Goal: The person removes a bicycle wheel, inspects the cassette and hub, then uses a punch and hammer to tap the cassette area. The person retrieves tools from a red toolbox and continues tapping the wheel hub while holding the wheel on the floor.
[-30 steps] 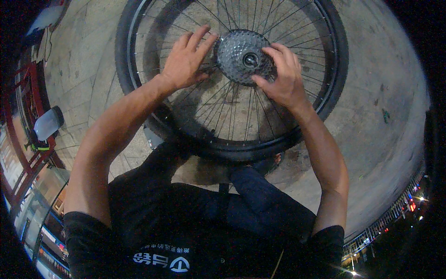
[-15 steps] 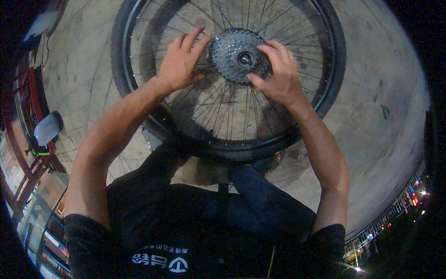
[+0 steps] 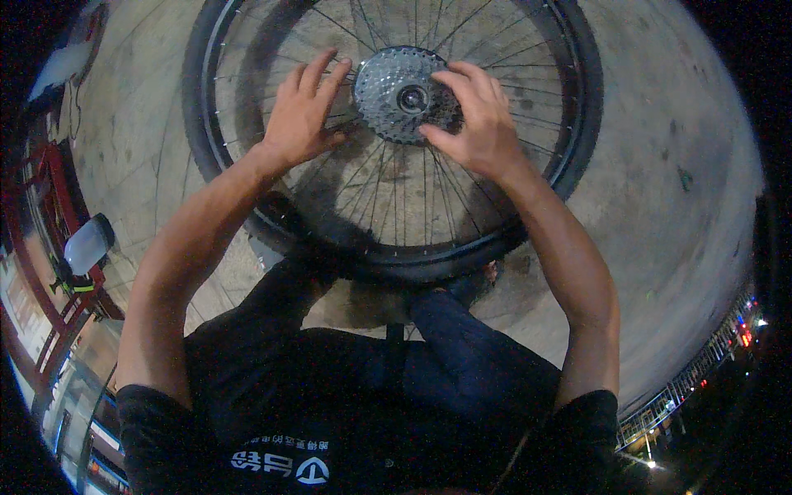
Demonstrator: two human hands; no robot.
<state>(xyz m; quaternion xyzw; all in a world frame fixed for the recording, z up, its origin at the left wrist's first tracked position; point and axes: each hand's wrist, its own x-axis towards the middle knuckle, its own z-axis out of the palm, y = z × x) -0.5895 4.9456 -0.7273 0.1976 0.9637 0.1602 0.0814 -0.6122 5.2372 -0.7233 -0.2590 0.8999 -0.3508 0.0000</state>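
A spoked bicycle wheel [image 3: 569, 169] with a black tyre is in front of my legs, its cassette [image 3: 388, 115] facing up at me. The dark, round stack of cogs surrounds a small hub opening. My left hand [image 3: 299, 115] hovers over the spokes left of the cassette, fingers spread, with nothing in it. My right hand [image 3: 483, 124] curves around the cassette's right side. Its thumb and fingertips overlap the cogs but stay wide apart. Whether they touch the metal I cannot tell.
Stained concrete floor [image 3: 660, 272] spreads around the wheel. Below the tyre are my dark-trousered legs [image 3: 454, 330]. A mirror-like object [image 3: 89, 243] and red framework [image 3: 62, 206] stand at the left. A railing [image 3: 685, 396] with small lights runs along the lower right.
The whole view has turned slightly, so the wheel and both hands appear a little further left. Both hands keep nearly the same pose beside the cassette.
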